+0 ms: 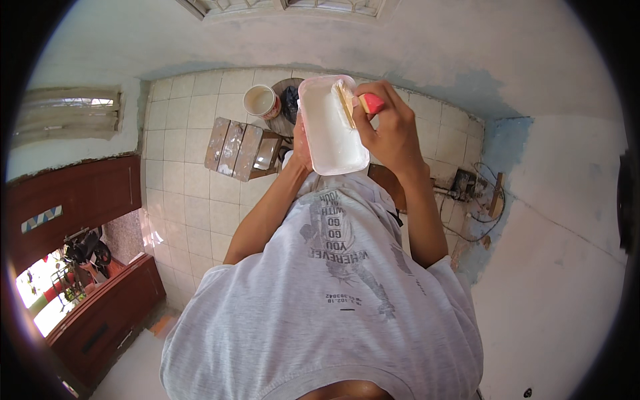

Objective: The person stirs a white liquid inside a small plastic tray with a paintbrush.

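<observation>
My left hand point(302, 141) grips the left side of a shallow rectangular tray point(340, 165) with rounded corners and a pale pink-white rim. White paint point(325, 137) lies inside it. Closed around a flat paintbrush point(372, 103) with a red handle end, my right hand point(395, 125) is at the tray's right side. White paint coats the brush's bristle end, which lies over the tray's upper right part near the rim. The fingers of my left hand are partly hidden behind the tray.
A paint-spattered slatted wooden stool point(233, 148) stands on the tiled floor to the left. Beyond it are a white bucket point(261, 102) and a dark bag point(290, 101) on a round wooden top. Cables point(490, 230) lie by the right wall. A red-brown door point(100, 313) is at left.
</observation>
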`<action>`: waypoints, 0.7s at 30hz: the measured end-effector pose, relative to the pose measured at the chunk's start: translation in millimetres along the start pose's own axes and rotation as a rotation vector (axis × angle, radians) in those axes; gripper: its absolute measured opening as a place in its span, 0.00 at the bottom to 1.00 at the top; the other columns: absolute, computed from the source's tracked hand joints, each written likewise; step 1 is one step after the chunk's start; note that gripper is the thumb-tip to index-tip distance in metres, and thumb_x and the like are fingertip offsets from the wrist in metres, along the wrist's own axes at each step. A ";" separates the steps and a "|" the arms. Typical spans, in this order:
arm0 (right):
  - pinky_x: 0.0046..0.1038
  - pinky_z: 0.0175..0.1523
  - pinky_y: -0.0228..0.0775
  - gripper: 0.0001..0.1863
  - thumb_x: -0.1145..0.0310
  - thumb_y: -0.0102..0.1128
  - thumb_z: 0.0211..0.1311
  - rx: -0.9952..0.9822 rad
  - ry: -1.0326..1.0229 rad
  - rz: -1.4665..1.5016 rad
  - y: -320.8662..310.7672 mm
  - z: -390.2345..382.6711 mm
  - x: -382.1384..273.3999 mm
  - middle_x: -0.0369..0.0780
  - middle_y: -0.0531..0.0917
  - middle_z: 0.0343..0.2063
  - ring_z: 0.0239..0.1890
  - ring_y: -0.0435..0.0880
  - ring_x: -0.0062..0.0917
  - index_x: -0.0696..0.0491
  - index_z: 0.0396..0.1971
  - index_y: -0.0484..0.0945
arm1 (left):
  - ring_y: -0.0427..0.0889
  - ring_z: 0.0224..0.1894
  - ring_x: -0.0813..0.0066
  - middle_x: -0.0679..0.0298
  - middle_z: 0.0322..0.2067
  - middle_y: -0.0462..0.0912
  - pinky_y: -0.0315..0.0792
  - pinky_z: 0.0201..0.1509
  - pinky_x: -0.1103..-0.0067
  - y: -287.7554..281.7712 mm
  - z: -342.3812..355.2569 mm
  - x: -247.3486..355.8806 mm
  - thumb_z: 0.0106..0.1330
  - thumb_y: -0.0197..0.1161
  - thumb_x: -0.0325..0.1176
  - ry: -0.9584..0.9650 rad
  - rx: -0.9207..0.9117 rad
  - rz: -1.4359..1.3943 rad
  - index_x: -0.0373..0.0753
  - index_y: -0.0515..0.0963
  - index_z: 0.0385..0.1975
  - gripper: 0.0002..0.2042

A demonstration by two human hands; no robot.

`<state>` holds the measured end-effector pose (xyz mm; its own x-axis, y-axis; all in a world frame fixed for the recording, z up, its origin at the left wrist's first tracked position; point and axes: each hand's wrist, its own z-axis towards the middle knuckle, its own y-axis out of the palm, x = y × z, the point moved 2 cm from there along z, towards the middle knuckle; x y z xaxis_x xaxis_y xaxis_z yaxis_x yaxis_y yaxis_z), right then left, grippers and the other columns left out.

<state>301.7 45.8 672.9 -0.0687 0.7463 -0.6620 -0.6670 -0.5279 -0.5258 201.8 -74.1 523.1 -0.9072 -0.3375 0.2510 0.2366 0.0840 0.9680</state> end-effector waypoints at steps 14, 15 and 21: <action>0.36 0.34 0.77 0.05 0.80 0.63 0.65 -0.091 0.157 0.157 31.8 -27.9 -4.0 0.44 0.81 0.34 0.28 0.84 0.38 0.58 0.38 0.77 | 0.83 0.62 0.59 0.54 0.64 0.78 0.79 0.67 0.60 -9.6 0.0 -2.5 0.83 0.43 0.57 0.000 -0.118 -0.088 0.42 0.63 0.76 0.31; 0.36 0.34 0.77 0.05 0.81 0.63 0.65 -0.064 0.145 0.136 32.0 -23.9 -0.1 0.44 0.81 0.34 0.27 0.83 0.38 0.58 0.38 0.77 | 0.82 0.63 0.59 0.54 0.65 0.77 0.79 0.67 0.61 -9.3 -0.9 -4.0 0.84 0.43 0.57 0.038 0.015 0.024 0.42 0.63 0.76 0.31; 0.36 0.32 0.80 0.04 0.77 0.63 0.67 -0.003 0.059 -0.006 7.8 -9.7 10.8 0.45 0.81 0.35 0.27 0.85 0.39 0.57 0.38 0.78 | 0.79 0.67 0.60 0.55 0.69 0.74 0.76 0.71 0.63 6.0 2.0 -2.9 0.83 0.44 0.56 0.065 0.112 0.099 0.42 0.62 0.77 0.32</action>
<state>303.0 45.8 656.5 -0.0207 0.7243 -0.6892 -0.6649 -0.5248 -0.5315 205.2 -70.7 528.2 -0.8563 -0.3820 0.3478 0.2800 0.2225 0.9339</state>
